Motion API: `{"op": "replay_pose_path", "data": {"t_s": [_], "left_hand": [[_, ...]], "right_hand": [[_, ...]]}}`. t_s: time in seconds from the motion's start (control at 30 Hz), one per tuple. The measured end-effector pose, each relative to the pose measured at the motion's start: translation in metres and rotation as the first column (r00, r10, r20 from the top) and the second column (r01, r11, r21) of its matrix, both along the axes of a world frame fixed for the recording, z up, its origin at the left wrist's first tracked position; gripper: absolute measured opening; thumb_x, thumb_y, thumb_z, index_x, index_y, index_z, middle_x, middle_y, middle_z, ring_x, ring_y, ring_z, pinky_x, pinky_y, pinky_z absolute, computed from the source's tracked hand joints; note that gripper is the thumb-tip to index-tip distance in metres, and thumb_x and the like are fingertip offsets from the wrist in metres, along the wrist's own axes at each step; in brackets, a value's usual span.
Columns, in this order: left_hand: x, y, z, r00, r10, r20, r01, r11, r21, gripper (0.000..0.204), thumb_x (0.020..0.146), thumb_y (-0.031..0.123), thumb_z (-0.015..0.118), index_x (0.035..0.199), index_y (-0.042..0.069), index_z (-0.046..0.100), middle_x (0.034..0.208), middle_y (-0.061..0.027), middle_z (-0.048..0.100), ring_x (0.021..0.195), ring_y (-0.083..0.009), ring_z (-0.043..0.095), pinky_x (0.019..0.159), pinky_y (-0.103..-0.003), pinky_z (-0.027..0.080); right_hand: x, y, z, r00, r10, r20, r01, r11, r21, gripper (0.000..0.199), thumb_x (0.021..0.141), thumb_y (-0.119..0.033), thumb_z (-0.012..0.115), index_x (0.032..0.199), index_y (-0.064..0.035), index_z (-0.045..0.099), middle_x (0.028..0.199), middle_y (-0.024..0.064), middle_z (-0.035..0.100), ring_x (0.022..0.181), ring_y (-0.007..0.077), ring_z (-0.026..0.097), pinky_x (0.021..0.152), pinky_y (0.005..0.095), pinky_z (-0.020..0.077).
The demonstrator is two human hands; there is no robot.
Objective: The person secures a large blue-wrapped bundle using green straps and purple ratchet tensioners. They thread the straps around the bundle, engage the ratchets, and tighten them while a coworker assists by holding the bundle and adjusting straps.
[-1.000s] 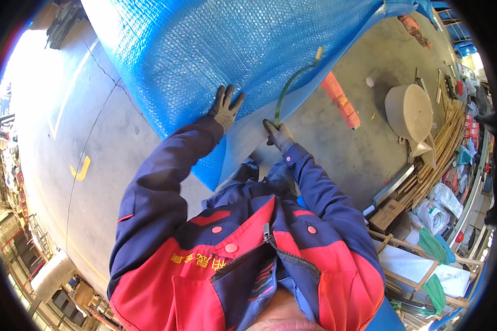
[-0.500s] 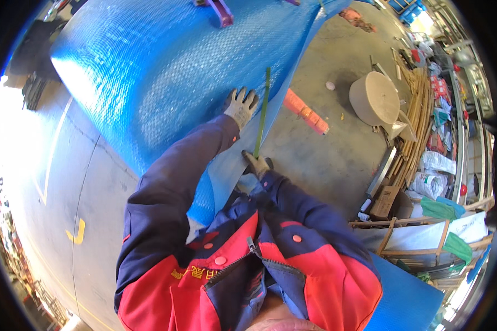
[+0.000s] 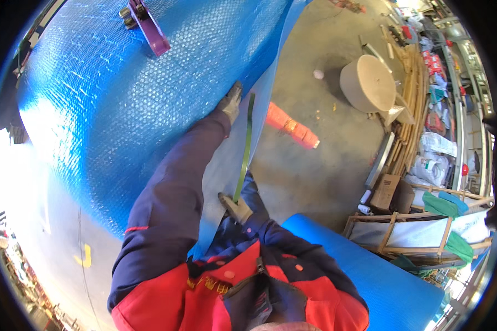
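Note:
A large sheet of blue bubble wrap (image 3: 165,94) bulges over something hidden in front of me. My left hand (image 3: 230,103), in a grey glove, rests against the wrap near its right edge with fingers stretched out. Lower down and closer to my body, my gloved right hand (image 3: 236,208) is closed around one end of a flat green strap (image 3: 247,146). The strap's free end points up and away, beside the left hand. On top of the wrap lies a purple metal tool (image 3: 150,32).
An orange-red wrapped bundle (image 3: 292,124) lies on the floor to the right. Beyond it stand a beige cylindrical roll (image 3: 370,83), long wooden strips (image 3: 414,110) and a cardboard box (image 3: 385,191). Another blue sheet (image 3: 364,265) and a wooden frame (image 3: 392,229) lie at my lower right.
My right hand has drawn the strap's end down and left, toward my body. My left hand has shifted slightly left and turned on the wrap. The view has shifted, showing more blue sheet lower right.

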State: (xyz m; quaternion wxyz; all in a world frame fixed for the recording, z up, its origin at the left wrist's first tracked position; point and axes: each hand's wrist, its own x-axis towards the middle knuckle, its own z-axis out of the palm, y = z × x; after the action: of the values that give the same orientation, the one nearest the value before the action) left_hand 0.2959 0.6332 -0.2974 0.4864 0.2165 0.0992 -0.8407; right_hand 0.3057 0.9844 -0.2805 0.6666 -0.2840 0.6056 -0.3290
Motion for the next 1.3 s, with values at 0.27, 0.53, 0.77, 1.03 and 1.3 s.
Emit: {"op": "replay_pose_path", "data": {"t_s": [0.27,0.53,0.77,1.03,1.3], "left_hand": [[0.149,0.132,-0.045,-0.289,0.744,0.603,0.956,0.260,0.137,0.047,0.107,0.032,0.048,0.145,0.006,0.058,0.154,-0.0208,0.050,0.141,-0.0382,0.048,0.121,-0.049,0.035],[0.287,0.362,0.029,-0.545,0.501,0.672,0.802,0.544,0.245,0.046,0.103,0.015,0.053,0.148,0.006,0.056,0.159,-0.0187,0.045,0.141,-0.0422,0.048,0.121,-0.049,0.039],[0.277,0.333,0.077,-0.526,0.139,0.839,0.717,0.603,0.350,0.053,0.096,0.010,0.063,0.148,0.004,0.053,0.156,-0.0221,0.048,0.142,-0.0406,0.049,0.116,-0.047,0.044],[0.414,0.480,0.202,-0.504,0.474,0.722,0.773,0.620,0.134,0.040,0.087,0.017,0.079,0.124,0.008,0.069,0.136,-0.0157,0.064,0.119,-0.0377,0.065,0.101,-0.046,0.055],[0.342,0.406,0.109,-0.434,0.588,0.683,0.852,0.515,0.098,0.027,0.097,0.028,0.071,0.119,0.011,0.070,0.118,-0.0159,0.068,0.106,-0.0387,0.067,0.090,-0.046,0.058]], "right_hand": [[0.001,-0.053,0.069,0.972,0.219,0.091,-0.223,0.974,0.036,0.042,0.100,-0.043,0.072,0.091,-0.0016,0.074,0.072,0.0022,0.065,0.061,0.0124,0.059,0.057,0.0337,0.0494],[-0.004,-0.052,0.042,0.966,0.217,0.140,-0.225,0.973,0.043,0.044,0.099,-0.045,0.073,0.100,-0.0017,0.075,0.082,0.0050,0.071,0.066,0.0163,0.067,0.059,0.0331,0.0517],[0.011,-0.069,0.032,0.847,0.095,0.523,-0.210,0.963,0.166,0.044,0.099,-0.046,0.071,0.112,-0.0042,0.071,0.096,0.0101,0.075,0.082,0.0213,0.074,0.077,0.0379,0.0634],[0.007,-0.045,0.057,0.956,0.060,0.286,-0.122,0.972,0.201,0.036,0.100,-0.042,0.071,0.113,-0.0089,0.068,0.080,0.0053,0.067,0.068,0.0177,0.064,0.068,0.0360,0.0590],[-0.032,-0.017,-0.045,0.989,0.145,0.021,-0.144,0.989,-0.027,0.038,0.100,-0.030,0.074,0.126,-0.0029,0.069,0.104,0.0110,0.072,0.070,0.0222,0.070,0.060,0.0351,0.0586]]}}
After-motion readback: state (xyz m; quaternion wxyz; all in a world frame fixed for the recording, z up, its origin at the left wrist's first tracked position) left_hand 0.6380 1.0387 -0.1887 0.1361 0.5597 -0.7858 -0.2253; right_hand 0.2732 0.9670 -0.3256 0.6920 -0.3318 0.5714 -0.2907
